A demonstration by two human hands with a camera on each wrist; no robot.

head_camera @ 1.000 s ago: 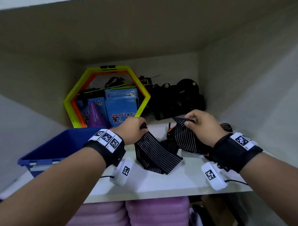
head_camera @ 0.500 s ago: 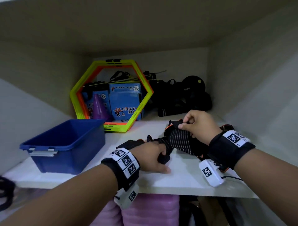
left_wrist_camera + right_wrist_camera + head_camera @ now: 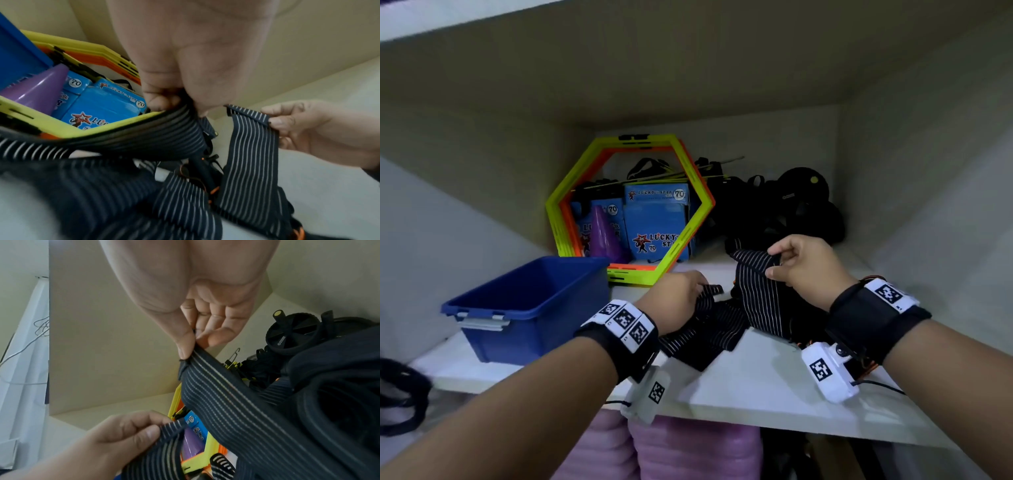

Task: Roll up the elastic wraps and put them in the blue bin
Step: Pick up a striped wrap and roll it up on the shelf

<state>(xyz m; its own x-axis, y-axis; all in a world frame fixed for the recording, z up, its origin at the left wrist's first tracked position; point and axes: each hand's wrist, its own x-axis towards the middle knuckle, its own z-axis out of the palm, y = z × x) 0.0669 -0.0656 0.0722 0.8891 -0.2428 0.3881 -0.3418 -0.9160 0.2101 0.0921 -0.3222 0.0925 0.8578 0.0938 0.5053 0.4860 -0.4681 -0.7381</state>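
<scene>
- White shelf board (image 3: 739, 387) inside a pale cupboard alcove is seen carrying all the gear; pink foam rolls (image 3: 688, 452) are stacked beneath it.
- At the left of the shelf the blue bin (image 3: 530, 308) is found open and, as far as can be seen, without any wrap in it yet.
- Behind it a yellow and orange hexagonal ring (image 3: 630, 209) is leaned against the back wall, with blue boxes (image 3: 657, 226) and a purple cone (image 3: 604, 233) framed inside.
- Between the hands a striped elastic wrap (image 3: 756, 294) is draped, unrolled, over a dark pile.
- Compared with half a second ago, the left hand (image 3: 674, 301) is raised off the shelf and one end of the wrap is pinched in it.
- The other end is pinched by the right hand (image 3: 801, 263) between thumb and forefinger, held higher.
- Rolling is judged ready to begin, now that both ends are held.
</scene>
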